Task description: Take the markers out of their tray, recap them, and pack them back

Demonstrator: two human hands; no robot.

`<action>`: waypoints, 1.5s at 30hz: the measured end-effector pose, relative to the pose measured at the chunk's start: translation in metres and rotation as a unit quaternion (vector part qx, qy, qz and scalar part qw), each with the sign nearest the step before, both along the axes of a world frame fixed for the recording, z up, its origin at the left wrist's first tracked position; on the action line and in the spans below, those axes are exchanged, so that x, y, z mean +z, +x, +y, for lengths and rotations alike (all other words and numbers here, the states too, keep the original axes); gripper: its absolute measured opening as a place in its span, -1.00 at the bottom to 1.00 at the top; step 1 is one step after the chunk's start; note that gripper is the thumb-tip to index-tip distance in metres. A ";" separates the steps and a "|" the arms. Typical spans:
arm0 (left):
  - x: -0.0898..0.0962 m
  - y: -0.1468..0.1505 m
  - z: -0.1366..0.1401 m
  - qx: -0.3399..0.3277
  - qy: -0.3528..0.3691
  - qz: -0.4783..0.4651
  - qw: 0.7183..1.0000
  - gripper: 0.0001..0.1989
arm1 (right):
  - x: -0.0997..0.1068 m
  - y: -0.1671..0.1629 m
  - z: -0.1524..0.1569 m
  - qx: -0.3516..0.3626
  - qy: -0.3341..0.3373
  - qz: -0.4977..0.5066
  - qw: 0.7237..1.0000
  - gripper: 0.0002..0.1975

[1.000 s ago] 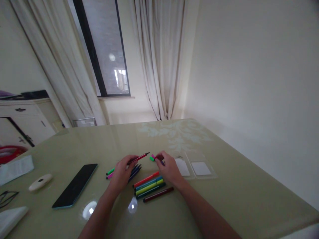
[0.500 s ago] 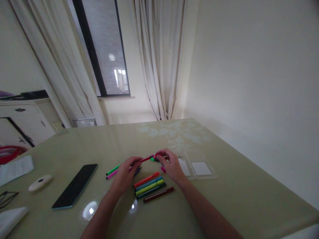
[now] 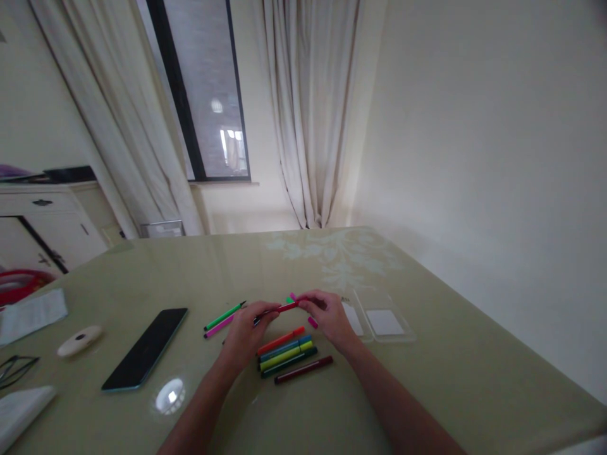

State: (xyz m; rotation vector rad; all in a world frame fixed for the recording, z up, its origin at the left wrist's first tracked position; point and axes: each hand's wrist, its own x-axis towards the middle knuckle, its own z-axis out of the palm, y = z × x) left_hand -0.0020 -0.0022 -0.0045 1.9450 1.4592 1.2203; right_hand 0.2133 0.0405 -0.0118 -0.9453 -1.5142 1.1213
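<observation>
A red felt-tip marker [image 3: 288, 307] is stretched between my two hands above the table. My left hand [image 3: 246, 332] closes its fingers round the barrel, while my right hand [image 3: 327, 316] pinches the red cap end, where cap and barrel appear to meet. Under and beside my left hand lie an uncapped green marker [image 3: 225, 316] and a pink marker [image 3: 219, 327], the pink one partly hidden. Just in front of my hands is a row of capped markers: orange [image 3: 281, 341], yellow-green [image 3: 287, 356], dark ones and a maroon one [image 3: 303, 370]. A loose pink cap [image 3: 312, 323] sits by my right hand.
A clear plastic case [image 3: 386, 321] lies opened out right of my right hand. To the left are a black phone [image 3: 145, 349], a white oval object [image 3: 79, 341], glasses [image 3: 16, 371] and a white object [image 3: 23, 417]. The wall borders the table's right edge.
The red marker's bare tip and the cap in my right hand were slightly apart; now they are together. My left hand has shifted a little right. The view has tilted slightly.
</observation>
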 end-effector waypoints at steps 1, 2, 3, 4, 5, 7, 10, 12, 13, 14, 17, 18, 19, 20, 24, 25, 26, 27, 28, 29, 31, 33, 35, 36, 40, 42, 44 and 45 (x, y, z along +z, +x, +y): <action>-0.001 0.001 0.000 0.002 0.000 0.005 1.000 -0.75 | -0.001 0.000 0.000 0.001 -0.005 -0.003 1.000 -0.73; -0.001 0.002 0.000 0.005 0.000 0.014 1.000 -0.75 | -0.001 0.001 0.001 0.004 -0.008 -0.006 1.000 -0.72; -0.002 0.003 0.000 0.005 -0.003 0.027 1.000 -0.75 | -0.002 0.001 0.002 0.006 -0.007 -0.011 1.000 -0.71; -0.002 0.004 -0.001 -0.001 -0.009 0.045 0.999 -0.74 | -0.002 0.001 0.002 0.010 -0.003 -0.021 1.000 -0.71; -0.002 0.005 -0.001 -0.011 -0.016 0.070 0.997 -0.73 | -0.002 0.001 0.003 0.012 0.007 -0.040 0.999 -0.70; -0.002 0.006 -0.003 -0.033 -0.026 0.136 0.990 -0.73 | -0.001 0.001 0.003 0.003 0.049 -0.107 0.993 -0.67; 0.001 0.007 -0.007 -0.050 -0.025 0.237 0.970 -0.77 | -0.002 -0.002 0.003 -0.036 0.153 -0.265 0.951 -0.63; 0.002 0.007 -0.010 -0.062 -0.024 0.273 0.960 -0.80 | -0.004 -0.006 0.002 -0.042 0.209 -0.360 0.908 -0.67; 0.003 0.006 -0.011 -0.072 -0.025 0.279 0.957 -0.81 | -0.006 -0.008 0.002 -0.036 0.226 -0.396 0.889 -0.69; 0.004 0.004 -0.010 -0.080 -0.026 0.279 0.957 -0.81 | -0.008 -0.010 0.002 -0.029 0.236 -0.426 0.873 -0.71; 0.006 -0.007 -0.006 -0.063 -0.042 0.259 0.963 -0.74 | -0.012 -0.016 0.001 -0.015 0.248 -0.485 0.838 -0.74; 0.006 -0.014 -0.004 -0.027 -0.047 0.259 0.964 -0.71 | -0.012 -0.017 0.001 -0.012 0.249 -0.497 0.831 -0.76; 0.005 -0.022 -0.002 0.024 -0.053 0.267 0.962 -0.68 | -0.012 -0.018 0.001 -0.010 0.247 -0.506 0.827 -0.78; 0.004 -0.031 -0.001 0.089 -0.059 0.286 0.952 -0.66 | -0.011 -0.018 0.001 -0.010 0.243 -0.512 0.824 -0.79; -0.003 -0.063 0.000 0.285 -0.112 0.393 0.867 -0.67 | -0.008 -0.017 0.003 -0.032 0.221 -0.521 0.824 -0.79; -0.005 -0.068 -0.001 0.291 -0.127 0.402 0.859 -0.67 | -0.008 -0.016 0.003 -0.043 0.216 -0.521 0.825 -0.78; -0.006 -0.071 -0.002 0.292 -0.137 0.403 0.857 -0.67 | -0.008 -0.016 0.003 -0.051 0.212 -0.519 0.826 -0.75; -0.007 -0.072 -0.003 0.289 -0.144 0.398 0.859 -0.68 | -0.009 -0.016 0.004 -0.057 0.210 -0.517 0.828 -0.72; -0.008 -0.073 -0.004 0.287 -0.147 0.391 0.862 -0.69 | -0.010 -0.016 0.004 -0.059 0.208 -0.516 0.829 -0.70; -0.009 -0.073 -0.004 0.288 -0.147 0.383 0.865 -0.70 | -0.010 -0.016 0.003 -0.057 0.206 -0.516 0.829 -0.69; -0.008 -0.071 -0.004 0.294 -0.145 0.372 0.869 -0.73 | -0.011 -0.017 0.003 -0.051 0.204 -0.518 0.829 -0.70; -0.008 -0.070 -0.002 0.299 -0.141 0.365 0.871 -0.76 | -0.011 -0.018 0.002 -0.054 0.203 -0.510 0.834 -0.71; -0.007 -0.069 0.000 0.298 -0.118 0.349 0.880 -0.76 | -0.010 -0.018 0.001 -0.072 0.203 -0.472 0.855 -0.74; -0.006 -0.067 0.002 0.289 -0.099 0.330 0.893 -0.76 | -0.009 -0.018 0.001 -0.083 0.201 -0.437 0.873 -0.76; -0.005 -0.051 0.009 0.150 -0.005 0.166 0.975 -0.74 | -0.004 -0.015 0.001 -0.089 0.159 -0.217 0.959 -0.83; -0.005 -0.039 0.011 0.078 0.017 0.104 0.991 -0.75 | 0.000 -0.013 0.001 -0.077 0.136 -0.128 0.979 -0.85; -0.005 -0.029 0.010 0.044 0.019 0.082 0.995 -0.76 | 0.002 -0.011 0.000 -0.068 0.130 -0.085 0.985 -0.86; -0.004 -0.025 0.009 0.037 0.018 0.076 0.996 -0.77 | 0.003 -0.011 -0.001 -0.066 0.133 -0.075 0.986 -0.86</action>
